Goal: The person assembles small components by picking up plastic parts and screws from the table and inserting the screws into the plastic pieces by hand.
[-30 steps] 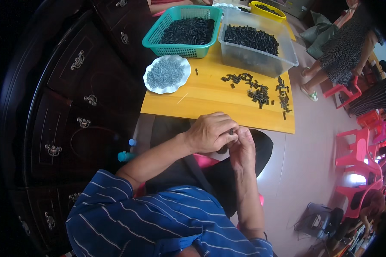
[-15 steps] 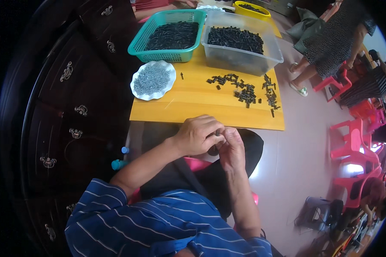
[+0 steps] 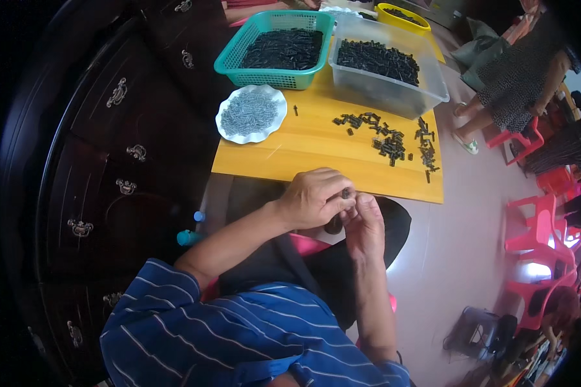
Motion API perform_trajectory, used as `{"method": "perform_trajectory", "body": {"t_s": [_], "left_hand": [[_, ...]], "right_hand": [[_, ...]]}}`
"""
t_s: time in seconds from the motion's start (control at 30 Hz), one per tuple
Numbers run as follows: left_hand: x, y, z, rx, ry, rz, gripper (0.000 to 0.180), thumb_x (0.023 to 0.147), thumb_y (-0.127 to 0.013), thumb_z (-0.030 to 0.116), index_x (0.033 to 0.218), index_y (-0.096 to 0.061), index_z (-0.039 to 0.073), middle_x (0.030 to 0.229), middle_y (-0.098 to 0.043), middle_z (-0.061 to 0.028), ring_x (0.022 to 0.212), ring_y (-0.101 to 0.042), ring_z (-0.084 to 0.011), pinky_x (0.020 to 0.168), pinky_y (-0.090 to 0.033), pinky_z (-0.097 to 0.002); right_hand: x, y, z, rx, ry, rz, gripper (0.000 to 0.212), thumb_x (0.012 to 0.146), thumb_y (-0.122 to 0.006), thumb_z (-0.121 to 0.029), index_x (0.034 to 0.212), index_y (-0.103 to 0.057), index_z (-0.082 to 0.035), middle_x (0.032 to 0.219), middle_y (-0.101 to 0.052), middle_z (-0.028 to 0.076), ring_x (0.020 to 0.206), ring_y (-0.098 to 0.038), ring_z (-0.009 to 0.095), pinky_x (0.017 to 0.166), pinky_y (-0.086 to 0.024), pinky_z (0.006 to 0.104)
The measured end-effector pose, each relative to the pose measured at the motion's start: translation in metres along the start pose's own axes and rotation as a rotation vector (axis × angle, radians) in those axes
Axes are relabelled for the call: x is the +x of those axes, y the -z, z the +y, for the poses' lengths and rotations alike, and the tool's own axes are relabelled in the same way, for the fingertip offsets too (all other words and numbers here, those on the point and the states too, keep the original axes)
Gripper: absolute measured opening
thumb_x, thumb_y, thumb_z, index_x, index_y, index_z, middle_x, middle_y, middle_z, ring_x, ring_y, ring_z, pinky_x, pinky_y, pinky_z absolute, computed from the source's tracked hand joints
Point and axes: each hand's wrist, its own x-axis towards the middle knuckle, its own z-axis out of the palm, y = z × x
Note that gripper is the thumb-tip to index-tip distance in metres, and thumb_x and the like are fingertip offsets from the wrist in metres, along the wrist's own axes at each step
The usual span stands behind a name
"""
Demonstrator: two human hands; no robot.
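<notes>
My left hand (image 3: 316,198) and my right hand (image 3: 366,227) meet over my lap, just off the table's near edge. A small dark cylindrical part (image 3: 346,193) pokes up between the left thumb and forefinger. The right thumb and fingertips are pinched against its lower side; whether they hold a second piece is hidden. Under the joined fingers shows a dark brown rounded shape (image 3: 333,224) I cannot identify. On the yellow table (image 3: 290,156), loose black parts (image 3: 390,143) lie in a scattered group, and one slim black piece (image 3: 295,110) lies apart.
Behind stand a green basket (image 3: 230,72) of slim black pieces and a translucent bin (image 3: 382,98) of short black parts. A white scalloped plate (image 3: 277,122) holds small clear-grey pieces. Dark drawers (image 3: 97,161) line the left; pink chairs (image 3: 532,219) and another person (image 3: 516,80) are right.
The view has shifted, so the table and my hands appear farther right. My hands stay joined around the small part, whose dark end now shows more clearly above the fingers.
</notes>
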Motion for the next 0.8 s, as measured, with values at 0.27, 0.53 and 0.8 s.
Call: {"method": "perform_trajectory", "body": {"t_s": [0.27,0.53,0.8], "left_hand": [[0.001,0.005,0.000,0.005,-0.032,-0.009,0.019,0.080,-0.076,0.013,0.092,-0.065,0.003,0.082,-0.066,-0.0113,0.076,-0.066,-0.0294,0.068,-0.051,-0.0376],[0.003,0.002,-0.013,-0.096,0.085,0.070,0.024,0.094,-0.058,0.016,0.111,-0.063,-0.001,0.096,-0.069,-0.0169,0.086,-0.069,-0.0322,0.075,-0.052,-0.0376],[0.053,0.030,-0.079,0.073,0.285,-0.139,0.029,0.090,-0.053,0.012,0.109,-0.070,0.001,0.086,-0.071,-0.0184,0.080,-0.071,-0.0278,0.073,-0.053,-0.0368]], "right_hand": [[0.000,-0.005,-0.001,-0.008,0.011,0.004,0.015,0.097,-0.065,-0.021,0.097,-0.058,-0.009,0.092,-0.062,0.002,0.083,-0.058,0.011,0.079,-0.049,0.0273],[0.001,-0.003,-0.005,-0.026,0.004,0.112,0.014,0.098,-0.063,-0.021,0.099,-0.058,-0.008,0.093,-0.063,0.003,0.081,-0.060,0.013,0.079,-0.049,0.0281],[0.003,0.004,0.003,-0.040,0.004,0.072,0.017,0.098,-0.064,-0.027,0.098,-0.056,-0.013,0.086,-0.059,-0.001,0.078,-0.058,0.012,0.076,-0.049,0.0280]]}}
